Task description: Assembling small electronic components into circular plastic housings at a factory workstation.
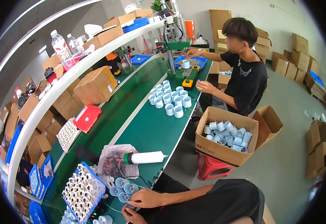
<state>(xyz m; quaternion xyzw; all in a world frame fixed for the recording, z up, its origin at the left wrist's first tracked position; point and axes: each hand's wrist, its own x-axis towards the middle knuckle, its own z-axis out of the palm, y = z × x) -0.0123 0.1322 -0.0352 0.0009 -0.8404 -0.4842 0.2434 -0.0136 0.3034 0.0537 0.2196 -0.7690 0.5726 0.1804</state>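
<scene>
My right hand (146, 198) is at the bench's near edge, fingers closed beside a small cluster of light-blue plastic cups (124, 197) with small parts inside. Just below it, my left hand (132, 215) has its fingers drawn together; what either hand pinches, if anything, is too small to make out. To their left, a blue tray (100, 183) carries several rows of white ring-shaped parts (81, 190). Beyond the cups lies a white cartridge (148, 157) with a green-and-black end and thin nozzle, partly on a crumpled sheet of newspaper (112, 160).
Across the green bench (133, 136) stand several more light-blue cups (167, 98). A co-worker (245, 71) holds one cup at a bench press (176, 56). A carton (217, 151) full of cups rests on a red stool (208, 168). A shelf (73, 71) arches overhead.
</scene>
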